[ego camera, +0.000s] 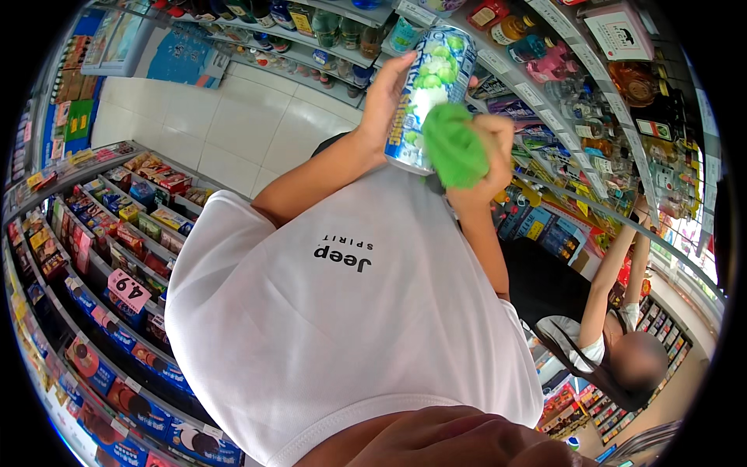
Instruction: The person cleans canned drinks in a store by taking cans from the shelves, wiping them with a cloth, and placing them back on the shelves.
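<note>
My left hand (382,96) grips a tall aluminium drink can (435,76) by its side. The can is tilted, blue and silver, printed with pale green fruit, and bears writing. A bright green cloth (455,146) is bunched in my right hand (493,154) and lies against the lower part of the can. That hand looks slightly blurred. Both hands are raised in front of my white T-shirt (350,327), close to the shelves. The can and cloth hide some of my fingers.
Bottle shelves (560,117) with price strips curve along the right, close to my right hand. More bottles stand on a shelf (327,35) ahead. A snack rack (117,233) is at left, beside the tiled floor (251,117). At right, another person (589,327) reaches up to the shelves.
</note>
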Demonstrator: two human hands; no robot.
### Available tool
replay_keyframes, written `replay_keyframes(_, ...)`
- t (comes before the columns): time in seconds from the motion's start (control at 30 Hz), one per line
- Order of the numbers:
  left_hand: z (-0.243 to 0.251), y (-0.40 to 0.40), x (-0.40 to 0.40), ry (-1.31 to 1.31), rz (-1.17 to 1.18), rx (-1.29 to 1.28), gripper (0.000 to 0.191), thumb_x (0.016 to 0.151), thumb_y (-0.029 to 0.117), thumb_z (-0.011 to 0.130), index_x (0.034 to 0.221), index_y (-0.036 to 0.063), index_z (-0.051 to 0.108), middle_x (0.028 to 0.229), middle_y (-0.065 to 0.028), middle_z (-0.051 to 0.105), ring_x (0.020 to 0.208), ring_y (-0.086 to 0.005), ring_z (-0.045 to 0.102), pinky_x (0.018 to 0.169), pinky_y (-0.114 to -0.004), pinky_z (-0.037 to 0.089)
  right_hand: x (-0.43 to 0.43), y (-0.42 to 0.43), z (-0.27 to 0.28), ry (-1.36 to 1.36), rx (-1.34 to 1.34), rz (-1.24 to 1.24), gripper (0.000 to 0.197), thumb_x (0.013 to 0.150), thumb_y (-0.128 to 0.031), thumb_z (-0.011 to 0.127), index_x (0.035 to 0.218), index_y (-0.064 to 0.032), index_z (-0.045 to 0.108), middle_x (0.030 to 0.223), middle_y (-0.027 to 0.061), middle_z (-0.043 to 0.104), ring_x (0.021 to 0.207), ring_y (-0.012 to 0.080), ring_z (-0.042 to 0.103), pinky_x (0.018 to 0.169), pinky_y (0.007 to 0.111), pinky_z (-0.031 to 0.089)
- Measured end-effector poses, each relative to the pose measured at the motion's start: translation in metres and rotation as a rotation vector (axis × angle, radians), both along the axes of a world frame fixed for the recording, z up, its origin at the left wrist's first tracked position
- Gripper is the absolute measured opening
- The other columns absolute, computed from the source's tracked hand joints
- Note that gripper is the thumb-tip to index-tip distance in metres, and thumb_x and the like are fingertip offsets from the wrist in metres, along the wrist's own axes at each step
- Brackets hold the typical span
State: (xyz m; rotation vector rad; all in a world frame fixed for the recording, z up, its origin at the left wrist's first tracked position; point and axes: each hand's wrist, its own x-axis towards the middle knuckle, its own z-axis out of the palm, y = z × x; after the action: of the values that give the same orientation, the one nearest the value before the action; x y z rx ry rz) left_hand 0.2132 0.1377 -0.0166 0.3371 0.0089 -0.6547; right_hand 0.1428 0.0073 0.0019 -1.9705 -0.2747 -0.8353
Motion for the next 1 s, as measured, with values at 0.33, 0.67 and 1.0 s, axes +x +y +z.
replay_keyframes(0.33,-0.01,0.005,-0.01,-0.065,-0.013,0.114,0.051,0.088,0.035,0.068,0.125,0.0029,0.051,0.107,-0.01,0.065,0.093,-0.0175,0.066,0.08,-0.033,0.057,0.027,0.0,0.009,0.067,0.103,-0.036,0.022,0.074,-0.002,0.069,0.094,0.0067,0.067,0.098,0.0129,0.059,0.085,0.022,0.056,0.077,0.029,0.045)
replay_keyframes(0.67,-0.013,0.013,-0.016,-0.187,-0.023,0.127,0.06,0.086,0.026,0.07,0.134,0.0006,0.046,0.117,-0.0113,0.062,0.102,-0.0182,0.063,0.089,-0.033,0.053,0.013,-0.005,0.001,-0.162,-0.177,0.022,0.027,0.067,-0.01,0.079,0.092,-0.0029,0.071,0.092,0.0072,0.05,0.076,0.0191,0.051,0.064,0.03,0.042)
replay_keyframes(1.0,-0.024,0.019,-0.014,-0.595,0.012,0.135,0.106,0.061,0.033,0.091,0.141,-0.0031,0.032,0.132,-0.0234,0.052,0.119,-0.0281,0.057,0.102,-0.043,0.046,-0.003,-0.013,0.005,-0.208,-0.225,0.305,0.027,0.064,-0.009,0.079,0.089,-0.0073,0.07,0.086,0.0048,0.045,0.07,0.0174,0.048,0.059,0.029,0.039)
